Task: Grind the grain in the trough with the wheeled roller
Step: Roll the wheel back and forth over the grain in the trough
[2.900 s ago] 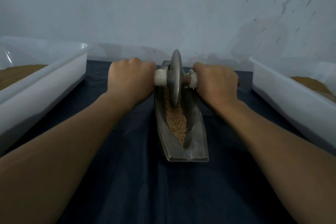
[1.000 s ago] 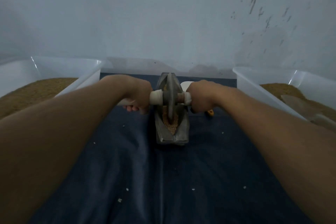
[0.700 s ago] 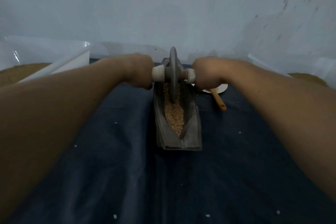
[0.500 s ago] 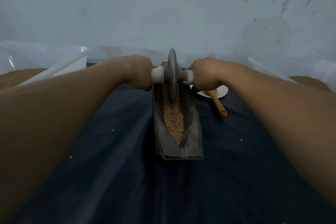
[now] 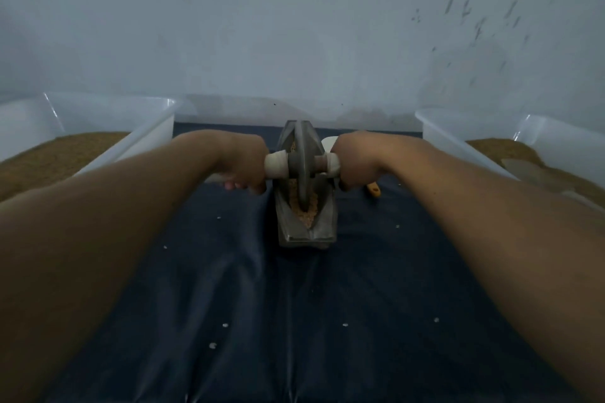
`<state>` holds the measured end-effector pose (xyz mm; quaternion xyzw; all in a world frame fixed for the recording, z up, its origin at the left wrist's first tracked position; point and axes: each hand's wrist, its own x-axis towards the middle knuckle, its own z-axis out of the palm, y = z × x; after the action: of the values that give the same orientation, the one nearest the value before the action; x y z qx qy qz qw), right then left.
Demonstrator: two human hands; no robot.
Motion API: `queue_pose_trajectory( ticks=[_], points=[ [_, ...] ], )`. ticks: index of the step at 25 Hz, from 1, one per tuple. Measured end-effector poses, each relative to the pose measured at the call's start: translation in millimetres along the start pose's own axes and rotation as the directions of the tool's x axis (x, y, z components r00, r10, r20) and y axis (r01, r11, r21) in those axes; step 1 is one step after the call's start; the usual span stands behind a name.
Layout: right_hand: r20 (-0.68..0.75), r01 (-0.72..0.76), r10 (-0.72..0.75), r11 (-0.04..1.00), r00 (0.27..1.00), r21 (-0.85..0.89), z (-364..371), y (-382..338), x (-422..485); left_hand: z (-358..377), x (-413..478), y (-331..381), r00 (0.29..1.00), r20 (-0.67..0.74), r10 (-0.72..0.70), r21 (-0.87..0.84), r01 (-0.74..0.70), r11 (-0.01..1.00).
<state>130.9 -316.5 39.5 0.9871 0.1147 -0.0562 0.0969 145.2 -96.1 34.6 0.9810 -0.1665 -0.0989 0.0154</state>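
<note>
- Shifted since half a second ago: wheeled roller (image 5: 303, 170), drawn back from far end of trough (image 5: 307, 232) toward near end; a return stroke, by the look of it.
- Left bin (image 5: 144, 137), clear plastic, at left edge of desk (image 5: 294, 321), holding brown meal; set within arm's reach, perhaps as stock or output.
- Left grip (image 5: 244, 162), fingers curled fully round left axle handle, fingertips showing beneath; placed outside trough wall so as to clear it.
- Roller disc upright, rim down in trough groove, axle level across both walls; held from both sides, likely to stop disc tipping.
- Grain (image 5: 306, 213), pale, lying in groove around and in front of disc; coarse, judged only partly ground.
- White dish (image 5: 328, 142), just right of trough, mostly hidden.
- Right grip (image 5: 355, 162), wrapped round right handle, mirroring left.
- Orange-handled tool (image 5: 374, 189), on desk below right grip, only its end visible.
- Right bin (image 5: 458, 144), clear plastic, brown contents, at right edge.
</note>
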Motion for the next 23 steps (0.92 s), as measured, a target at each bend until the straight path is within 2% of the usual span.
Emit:
queue_pose_trajectory(
  ticks=[5,13,18,23],
  points=[
    [-0.029,-0.001,0.002,1.000,1.000,0.018,2.5,6.7,26.5,-1.7,31.3,-6.5,0.999,-0.023,-0.028,-0.042,0.027,0.999],
    [-0.141,-0.025,0.016,0.998,0.990,-0.063,-8.9,24.5,77.9,-12.2,87.0,-24.6,0.994,-0.106,-0.014,-0.113,0.002,0.994],
    [-0.153,-0.031,0.026,0.999,0.988,-0.033,-2.9,16.5,58.8,-3.4,65.5,-16.3,0.991,-0.135,-0.002,0.012,0.004,1.000],
    [-0.045,-0.012,0.014,0.999,0.999,0.047,5.3,6.0,10.5,-1.6,9.7,2.8,0.995,-0.095,-0.002,0.135,0.015,0.991]
  ],
)
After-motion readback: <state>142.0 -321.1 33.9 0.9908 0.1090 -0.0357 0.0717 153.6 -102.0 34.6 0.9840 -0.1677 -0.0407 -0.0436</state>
